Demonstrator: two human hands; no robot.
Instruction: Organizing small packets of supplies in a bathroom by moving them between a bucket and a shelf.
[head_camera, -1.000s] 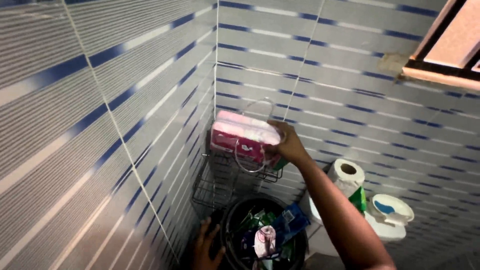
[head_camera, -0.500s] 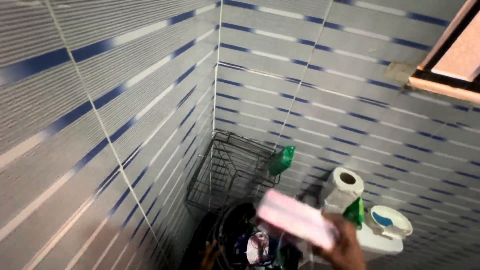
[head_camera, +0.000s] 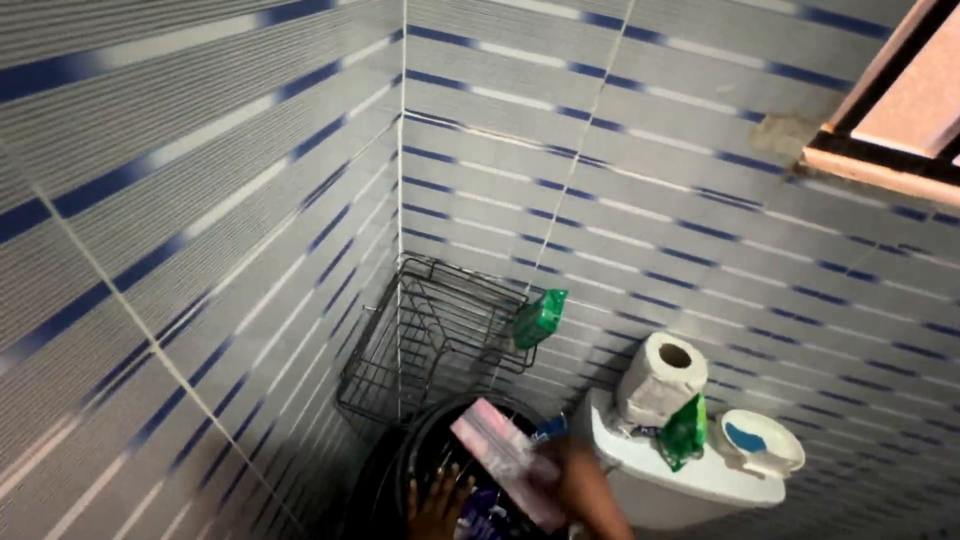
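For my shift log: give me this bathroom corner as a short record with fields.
setting: tiled corner, grey with blue stripes
right hand: holds a pink pack over the black bin
left hand: spread at the bin's opening
wire corner rack: on the wall; green sachet hangs at its edge
toilet tank: carries a paper roll, a green packet and a white dish with blue inside

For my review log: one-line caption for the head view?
Right hand lowers a pink pack into a black bucket beneath a wire corner rack.
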